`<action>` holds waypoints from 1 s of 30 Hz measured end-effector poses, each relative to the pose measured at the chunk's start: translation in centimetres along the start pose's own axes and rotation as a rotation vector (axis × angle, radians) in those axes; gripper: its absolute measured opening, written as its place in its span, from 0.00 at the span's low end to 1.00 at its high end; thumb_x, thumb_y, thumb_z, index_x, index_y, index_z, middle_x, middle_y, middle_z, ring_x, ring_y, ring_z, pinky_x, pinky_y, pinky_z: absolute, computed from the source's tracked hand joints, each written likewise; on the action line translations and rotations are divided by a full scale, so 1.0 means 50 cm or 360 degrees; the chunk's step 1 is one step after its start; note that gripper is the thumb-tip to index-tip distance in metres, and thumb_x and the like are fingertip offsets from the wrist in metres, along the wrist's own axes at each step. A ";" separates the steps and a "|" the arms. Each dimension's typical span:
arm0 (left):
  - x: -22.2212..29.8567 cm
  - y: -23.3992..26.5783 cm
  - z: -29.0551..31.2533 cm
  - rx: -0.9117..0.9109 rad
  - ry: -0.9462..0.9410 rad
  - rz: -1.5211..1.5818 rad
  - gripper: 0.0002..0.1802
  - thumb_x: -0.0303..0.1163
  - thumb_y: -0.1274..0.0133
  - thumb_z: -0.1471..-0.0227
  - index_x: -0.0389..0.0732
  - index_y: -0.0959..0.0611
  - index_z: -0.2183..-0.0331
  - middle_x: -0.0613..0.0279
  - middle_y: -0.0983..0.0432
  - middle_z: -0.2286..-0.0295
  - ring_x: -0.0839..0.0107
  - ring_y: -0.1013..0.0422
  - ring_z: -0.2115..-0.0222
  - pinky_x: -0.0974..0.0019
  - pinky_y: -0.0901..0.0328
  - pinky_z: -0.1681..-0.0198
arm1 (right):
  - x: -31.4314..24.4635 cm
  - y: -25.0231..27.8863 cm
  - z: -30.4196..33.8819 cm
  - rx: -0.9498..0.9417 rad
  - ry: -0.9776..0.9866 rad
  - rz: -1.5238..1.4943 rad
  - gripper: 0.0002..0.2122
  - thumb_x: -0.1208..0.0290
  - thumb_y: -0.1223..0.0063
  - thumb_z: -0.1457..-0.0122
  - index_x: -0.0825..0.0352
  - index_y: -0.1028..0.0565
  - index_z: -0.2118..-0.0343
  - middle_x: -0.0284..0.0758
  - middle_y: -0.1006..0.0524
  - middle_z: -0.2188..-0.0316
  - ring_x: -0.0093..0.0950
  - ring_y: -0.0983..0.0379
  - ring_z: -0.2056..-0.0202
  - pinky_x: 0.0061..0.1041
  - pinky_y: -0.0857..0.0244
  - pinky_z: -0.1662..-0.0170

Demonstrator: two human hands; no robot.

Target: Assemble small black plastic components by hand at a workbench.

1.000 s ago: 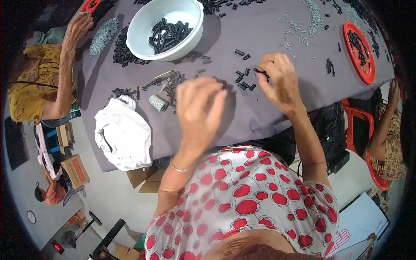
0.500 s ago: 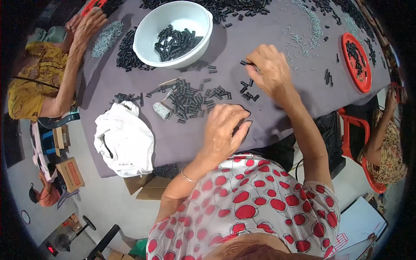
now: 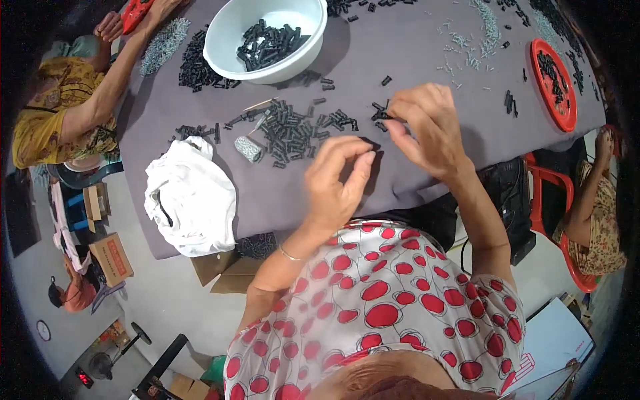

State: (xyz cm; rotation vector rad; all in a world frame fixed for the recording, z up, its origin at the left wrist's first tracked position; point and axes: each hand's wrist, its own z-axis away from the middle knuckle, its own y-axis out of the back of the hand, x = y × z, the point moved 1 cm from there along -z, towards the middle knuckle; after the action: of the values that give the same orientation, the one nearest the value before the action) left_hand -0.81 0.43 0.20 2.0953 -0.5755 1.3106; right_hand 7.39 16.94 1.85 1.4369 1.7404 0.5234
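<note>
My right hand (image 3: 430,130) is over the table with its fingers curled. Its thumb and forefinger close on one of the small black plastic parts (image 3: 381,114) in a little cluster. My left hand (image 3: 335,179), a thin bracelet at its wrist, is just to the left and nearer me. Its thumb and forefinger nearly meet; a dark spot shows at the tips, too small to name. Left of that hand spreads a loose pile of black plastic parts (image 3: 288,130). A single black part (image 3: 387,81) lies beyond my right hand.
A white basin (image 3: 220,63) holding black parts stands at the back. A white cloth (image 3: 190,200) and a silvery lump (image 3: 249,149) lie on the left. Small screws (image 3: 489,30) and a red tray (image 3: 567,117) are at right. Another person's arm (image 3: 110,93) reaches in at left.
My right hand has come nearer, from a single part to the small cluster, leaving that part on the table. My left hand has tilted, its fingertips closer together. The whole view has shifted slightly.
</note>
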 end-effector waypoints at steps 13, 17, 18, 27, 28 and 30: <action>0.003 -0.006 -0.009 -0.0303 0.0858 0.0960 0.10 0.30 0.49 0.45 0.32 0.22 0.64 0.62 0.24 0.71 0.79 0.29 0.72 0.75 0.33 0.66 | -0.039 0.024 0.036 0.0119 0.0248 -0.0221 0.17 0.78 0.39 0.64 0.64 0.29 0.67 0.32 0.29 0.67 0.32 0.32 0.66 0.32 0.42 0.62; 0.001 -0.005 -0.008 -0.0325 0.1080 0.1378 0.10 0.29 0.50 0.45 0.32 0.22 0.63 0.59 0.23 0.70 0.76 0.28 0.73 0.74 0.32 0.68 | -0.034 0.031 0.049 0.0068 0.0022 -0.0523 0.18 0.80 0.40 0.64 0.64 0.29 0.66 0.32 0.28 0.66 0.32 0.31 0.66 0.32 0.41 0.63; 0.002 -0.004 -0.008 -0.0327 0.1101 0.1403 0.09 0.28 0.50 0.45 0.32 0.23 0.63 0.58 0.23 0.70 0.76 0.28 0.73 0.74 0.32 0.68 | -0.032 0.031 0.050 0.0068 0.0019 -0.0527 0.18 0.80 0.40 0.64 0.64 0.29 0.66 0.32 0.28 0.66 0.32 0.31 0.66 0.32 0.41 0.63; 0.000 -0.002 -0.005 -0.0479 0.1121 0.1425 0.10 0.27 0.51 0.44 0.31 0.24 0.62 0.58 0.24 0.70 0.75 0.28 0.72 0.74 0.32 0.66 | -0.033 0.035 0.047 -0.0132 -0.0244 -0.1025 0.17 0.80 0.42 0.59 0.65 0.25 0.62 0.36 0.28 0.66 0.34 0.31 0.65 0.29 0.35 0.62; 0.000 -0.002 -0.007 -0.0475 0.1126 0.1421 0.10 0.27 0.51 0.44 0.31 0.24 0.62 0.58 0.24 0.70 0.75 0.28 0.72 0.74 0.32 0.66 | -0.029 0.032 0.045 -0.0226 -0.0253 -0.1062 0.16 0.80 0.42 0.59 0.65 0.25 0.63 0.36 0.29 0.65 0.33 0.31 0.65 0.28 0.35 0.62; 0.000 -0.001 -0.011 -0.0503 0.1166 0.1434 0.10 0.27 0.51 0.45 0.31 0.24 0.63 0.58 0.24 0.70 0.75 0.28 0.72 0.74 0.32 0.66 | -0.027 0.027 0.046 -0.0319 -0.0263 -0.1108 0.15 0.80 0.42 0.58 0.65 0.24 0.63 0.36 0.29 0.65 0.33 0.31 0.65 0.27 0.35 0.62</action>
State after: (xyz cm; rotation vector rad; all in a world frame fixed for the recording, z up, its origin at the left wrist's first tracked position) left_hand -1.14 0.83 0.39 0.9472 -1.3317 2.1262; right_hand 10.05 15.64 1.90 0.6441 1.8466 0.1842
